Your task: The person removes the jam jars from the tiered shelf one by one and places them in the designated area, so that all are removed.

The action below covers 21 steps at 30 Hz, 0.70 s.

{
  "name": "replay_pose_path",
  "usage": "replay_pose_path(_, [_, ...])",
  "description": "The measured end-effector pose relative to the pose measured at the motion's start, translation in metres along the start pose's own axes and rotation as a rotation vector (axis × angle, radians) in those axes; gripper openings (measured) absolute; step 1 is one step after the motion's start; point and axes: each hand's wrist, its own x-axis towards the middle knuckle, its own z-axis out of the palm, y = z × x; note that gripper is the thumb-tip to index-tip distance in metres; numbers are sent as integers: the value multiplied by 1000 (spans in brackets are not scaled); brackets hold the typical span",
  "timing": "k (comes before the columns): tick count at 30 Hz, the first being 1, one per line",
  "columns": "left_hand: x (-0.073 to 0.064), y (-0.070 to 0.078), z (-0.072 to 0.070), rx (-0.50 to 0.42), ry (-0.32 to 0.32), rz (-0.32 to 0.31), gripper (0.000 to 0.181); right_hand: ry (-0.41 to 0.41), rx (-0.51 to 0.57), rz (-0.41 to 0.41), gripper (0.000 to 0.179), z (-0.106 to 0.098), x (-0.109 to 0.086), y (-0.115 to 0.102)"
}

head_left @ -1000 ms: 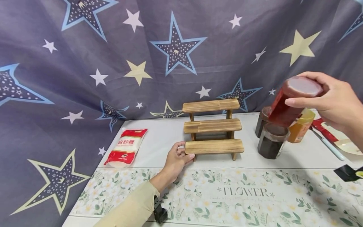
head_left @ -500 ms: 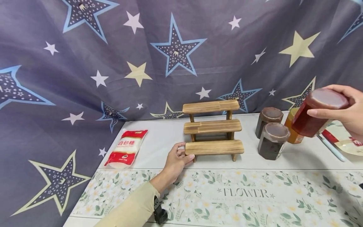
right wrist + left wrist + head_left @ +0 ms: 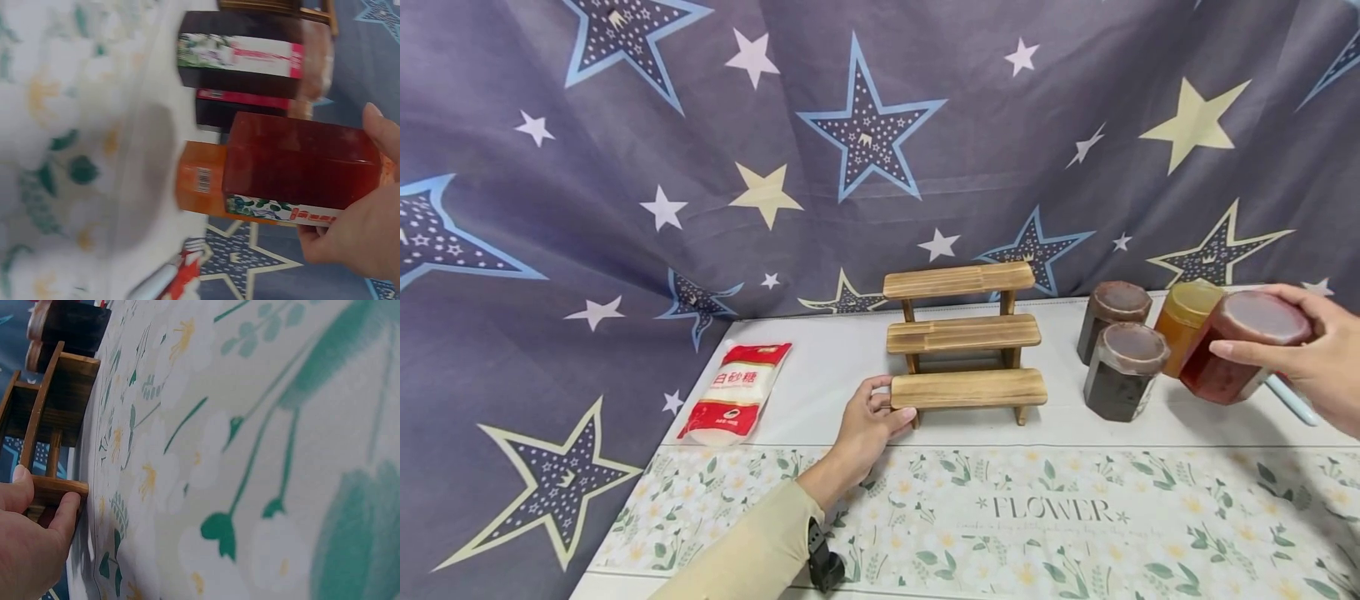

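My right hand (image 3: 1318, 358) grips a red jar (image 3: 1228, 358) near its lid. In the right wrist view the jar (image 3: 300, 165) hangs above the table, in front of an orange-yellow jar (image 3: 195, 175). To the left of it stand two dark jars, a front one (image 3: 1123, 379) and a rear one (image 3: 1108, 321). At the middle of the table is a three-tier wooden step shelf (image 3: 966, 387). My left hand (image 3: 865, 421) holds the left end of its lowest step between thumb and fingers, as the left wrist view also shows.
A red and white bag of sugar (image 3: 733, 392) lies at the left. Partly hidden behind the right hand is a pale-blue-handled utensil (image 3: 1292, 400); its fork tines (image 3: 195, 245) show in the right wrist view. A star-patterned curtain (image 3: 850, 225) closes off the back.
My right hand has carried the red jar from over the dark jars to the right and down, in front of the orange-yellow jar. The left hand and shelf stay put.
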Motion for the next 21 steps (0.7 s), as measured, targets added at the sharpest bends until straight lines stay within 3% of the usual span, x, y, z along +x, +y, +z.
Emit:
replay_pose_path(4, [0, 0, 0, 3, -1, 1, 59, -37, -94, 27, 68, 4, -5, 9])
replay_pose_path(8, [-1, 0, 0, 6, -2, 5, 59, -53, -234, 106, 83, 8, -8, 15])
replay_pose_path(21, [0, 2, 1, 10, 5, -1, 59, -89, -377, 130, 99, 14, -17, 26])
